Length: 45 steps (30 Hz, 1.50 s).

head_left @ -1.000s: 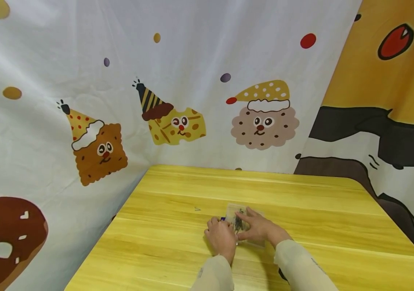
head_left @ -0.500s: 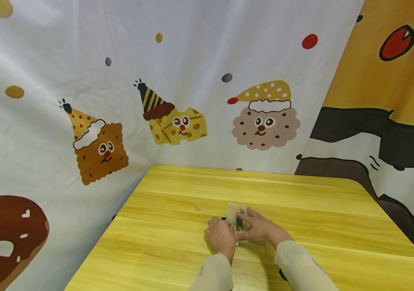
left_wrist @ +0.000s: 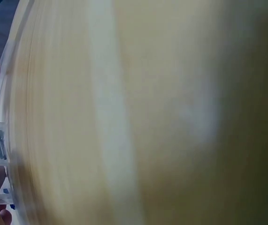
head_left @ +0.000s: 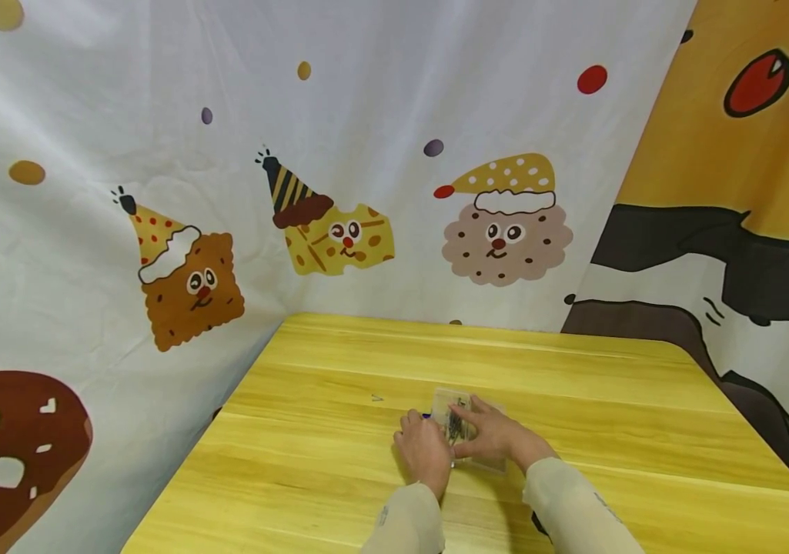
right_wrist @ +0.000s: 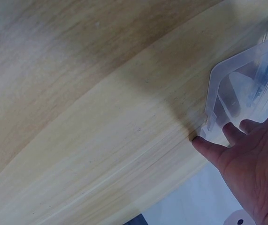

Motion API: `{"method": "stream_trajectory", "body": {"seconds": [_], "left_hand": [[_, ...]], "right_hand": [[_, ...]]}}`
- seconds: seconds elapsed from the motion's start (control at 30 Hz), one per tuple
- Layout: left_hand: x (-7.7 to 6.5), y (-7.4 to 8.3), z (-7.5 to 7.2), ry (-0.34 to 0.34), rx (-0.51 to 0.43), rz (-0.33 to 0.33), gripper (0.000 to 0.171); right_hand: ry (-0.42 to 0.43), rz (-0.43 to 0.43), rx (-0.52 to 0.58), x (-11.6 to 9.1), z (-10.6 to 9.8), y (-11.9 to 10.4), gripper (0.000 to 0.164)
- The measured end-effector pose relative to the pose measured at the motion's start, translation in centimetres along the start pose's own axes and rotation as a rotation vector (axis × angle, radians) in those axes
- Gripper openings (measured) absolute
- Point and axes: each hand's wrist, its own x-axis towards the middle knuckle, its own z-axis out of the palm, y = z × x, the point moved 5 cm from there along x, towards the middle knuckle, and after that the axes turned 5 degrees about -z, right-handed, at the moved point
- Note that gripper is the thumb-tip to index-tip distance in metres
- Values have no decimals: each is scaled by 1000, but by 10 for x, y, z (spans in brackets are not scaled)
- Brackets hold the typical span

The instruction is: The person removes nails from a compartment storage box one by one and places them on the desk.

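Observation:
A clear plastic box (head_left: 441, 398) lies on the table with its transparent lid (head_left: 494, 465) folded out to the right. Small dark metal pieces, like screws or nails (head_left: 456, 423), fill one compartment; they also show as screws (left_wrist: 0, 144) in the left wrist view. My left hand (head_left: 426, 452) grips the box's left side, fingers bent over it, though the fingertips are mostly hidden. A bit of blue (head_left: 426, 416) shows beyond those fingers. My right hand (head_left: 494, 435) spreads across the box and lid, its fingers loosely extended; in the right wrist view its fingertips (right_wrist: 232, 131) touch the clear plastic.
On the wooden table (head_left: 297, 462), a small thin V-shaped metal piece (head_left: 376, 398) lies left of the box. A dark object (head_left: 538, 523) is partly hidden by my right sleeve. Printed cloth (head_left: 366, 115) hangs behind the table.
The left hand has shifted very slightly to the right, covering more of the blue bit. The right hand and the box stay in place.

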Motion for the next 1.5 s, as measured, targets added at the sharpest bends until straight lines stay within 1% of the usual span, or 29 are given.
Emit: {"method": "stream_trajectory", "body": {"seconds": [0.13,0.23,0.57,0.63,0.8,1.13,1.37,1.5], "left_hand": [[-2,0,1,10,-5,28,20],[-2,-2,1,16,-11,32,20],[-3,-4,-8,29,-16,8,25],[-2,-4,-8,22,-14,-1,27],[1,-3,-5,-26,4,-10,32],[2,-1,-2,-41,3,60,36],[4,0,1,-60,53,118,36],[5,1,-1,-47,71,150,37]], "right_hand": [[-3,0,-1,0,1,0,91],[-3,-1,0,-1,2,0,92],[2,2,10,0,-1,1,93],[1,5,14,-1,-1,1,93],[-3,7,14,0,0,1,92],[-9,-3,11,0,1,2,92],[0,-3,4,2,1,3,92],[-2,-1,5,1,1,4,92]]}}
